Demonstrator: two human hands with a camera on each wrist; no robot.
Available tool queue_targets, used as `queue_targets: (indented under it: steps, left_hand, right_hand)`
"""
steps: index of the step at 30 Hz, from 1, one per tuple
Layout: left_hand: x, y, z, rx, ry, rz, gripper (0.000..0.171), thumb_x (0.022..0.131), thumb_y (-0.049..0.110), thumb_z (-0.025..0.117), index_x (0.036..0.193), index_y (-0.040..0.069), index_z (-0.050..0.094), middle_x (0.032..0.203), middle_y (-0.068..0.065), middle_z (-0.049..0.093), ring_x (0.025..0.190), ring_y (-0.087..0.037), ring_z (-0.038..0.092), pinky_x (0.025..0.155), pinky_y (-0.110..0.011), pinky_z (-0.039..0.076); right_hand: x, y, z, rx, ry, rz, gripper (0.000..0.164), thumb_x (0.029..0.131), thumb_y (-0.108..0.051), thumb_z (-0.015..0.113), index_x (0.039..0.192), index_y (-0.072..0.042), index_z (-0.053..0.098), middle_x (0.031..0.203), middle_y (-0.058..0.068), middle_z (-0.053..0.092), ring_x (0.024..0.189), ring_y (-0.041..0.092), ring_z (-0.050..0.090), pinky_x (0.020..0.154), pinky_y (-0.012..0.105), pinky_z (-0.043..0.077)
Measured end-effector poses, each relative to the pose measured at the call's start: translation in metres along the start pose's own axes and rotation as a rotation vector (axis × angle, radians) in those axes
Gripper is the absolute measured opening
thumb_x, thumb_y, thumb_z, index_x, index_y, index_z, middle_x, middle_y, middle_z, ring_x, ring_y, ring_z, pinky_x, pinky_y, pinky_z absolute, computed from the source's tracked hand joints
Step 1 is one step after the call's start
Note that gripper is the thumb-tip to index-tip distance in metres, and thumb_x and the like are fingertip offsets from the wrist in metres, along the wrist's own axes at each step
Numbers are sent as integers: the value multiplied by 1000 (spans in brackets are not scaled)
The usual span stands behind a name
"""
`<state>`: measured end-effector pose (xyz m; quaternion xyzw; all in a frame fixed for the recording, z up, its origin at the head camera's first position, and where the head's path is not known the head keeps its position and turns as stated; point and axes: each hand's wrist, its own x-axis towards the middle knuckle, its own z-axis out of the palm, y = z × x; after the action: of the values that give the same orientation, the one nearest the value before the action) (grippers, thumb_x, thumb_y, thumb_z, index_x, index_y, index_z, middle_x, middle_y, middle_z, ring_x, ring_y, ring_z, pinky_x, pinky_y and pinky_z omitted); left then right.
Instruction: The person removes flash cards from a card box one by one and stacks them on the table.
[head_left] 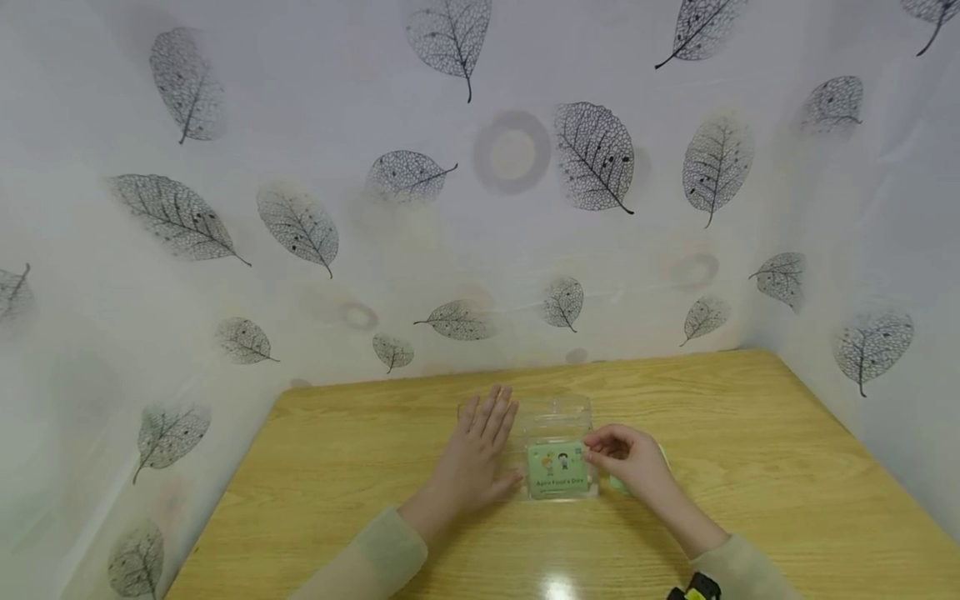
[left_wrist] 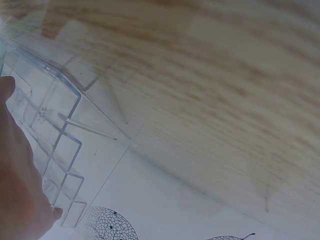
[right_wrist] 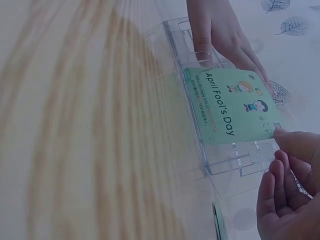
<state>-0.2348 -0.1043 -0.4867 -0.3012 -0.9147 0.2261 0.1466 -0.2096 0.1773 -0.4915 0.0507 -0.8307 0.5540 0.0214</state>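
A green card (head_left: 557,469) printed "April Fool's Day" with two cartoon children is at the front of a clear plastic stepped rack (head_left: 558,406). My right hand (head_left: 633,462) pinches the card's upper right corner; the right wrist view shows thumb and finger at the card (right_wrist: 232,105), the other fingers curled below. My left hand (head_left: 476,458) lies with straight fingers along the rack's left side. In the left wrist view the clear tiers (left_wrist: 65,145) stand right beside this hand (left_wrist: 22,175).
More green card material (head_left: 617,483) lies on the table under my right hand, its edge (right_wrist: 218,220) showing in the right wrist view. The wooden table (head_left: 337,500) meets a white leaf-patterned curtain (head_left: 337,317) at the back and sides.
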Motion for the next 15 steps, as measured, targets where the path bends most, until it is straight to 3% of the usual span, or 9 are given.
queue_targets:
  steps: [8,15]
  left_hand:
    - [1,-1,0,1,-2,-2,103,102,80,25,171,5,7,180,-17,-2,168,-33,1,137,-49,13]
    - [0,0,1,-16,19,-3,103,102,79,27,171,5,9,180,-16,5,168,-34,3,137,-49,15]
  right_hand:
    - [0,1,1,-13,9,-17,13,91,-2,81,102,0,77,93,10,75,75,2,63,68,20,56]
    - [0,2,1,-15,11,-55,12,90,-3,82,101,-1,77,93,11,77,75,0,63,68,20,57]
